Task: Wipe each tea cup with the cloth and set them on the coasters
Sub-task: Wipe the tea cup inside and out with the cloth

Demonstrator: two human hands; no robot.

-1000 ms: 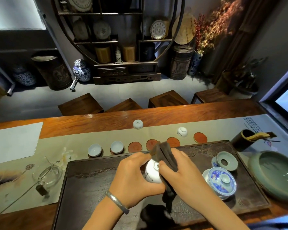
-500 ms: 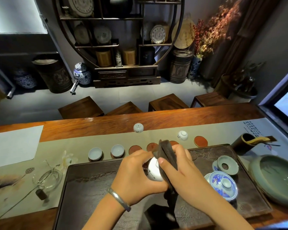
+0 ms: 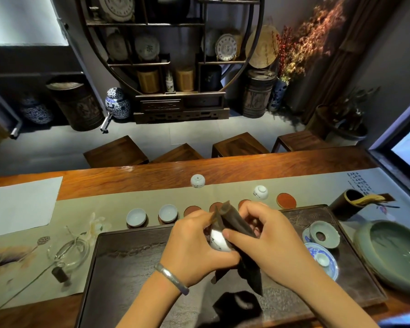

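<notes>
Over the dark tea tray (image 3: 133,268), a person's left hand (image 3: 194,247), a silver bangle (image 3: 172,278) at the wrist, grips a white tea cup (image 3: 217,240), while the right hand (image 3: 270,240) presses a dark cloth (image 3: 237,223) against it, the cloth's tail hanging toward the tray. At the tray's right end sit a blue-and-white lidded bowl (image 3: 322,259) and a green strainer (image 3: 324,234), with a green basin (image 3: 393,254) just beyond the tray's edge. Behind the hands, on the runner (image 3: 92,204), two upright cups (image 3: 136,217) (image 3: 168,213) rest on coasters at the left of a row; a bare red coaster (image 3: 286,200) lies at the right. Farther back on the table (image 3: 282,164), two cups (image 3: 197,181) (image 3: 260,192) stand upside down.
</notes>
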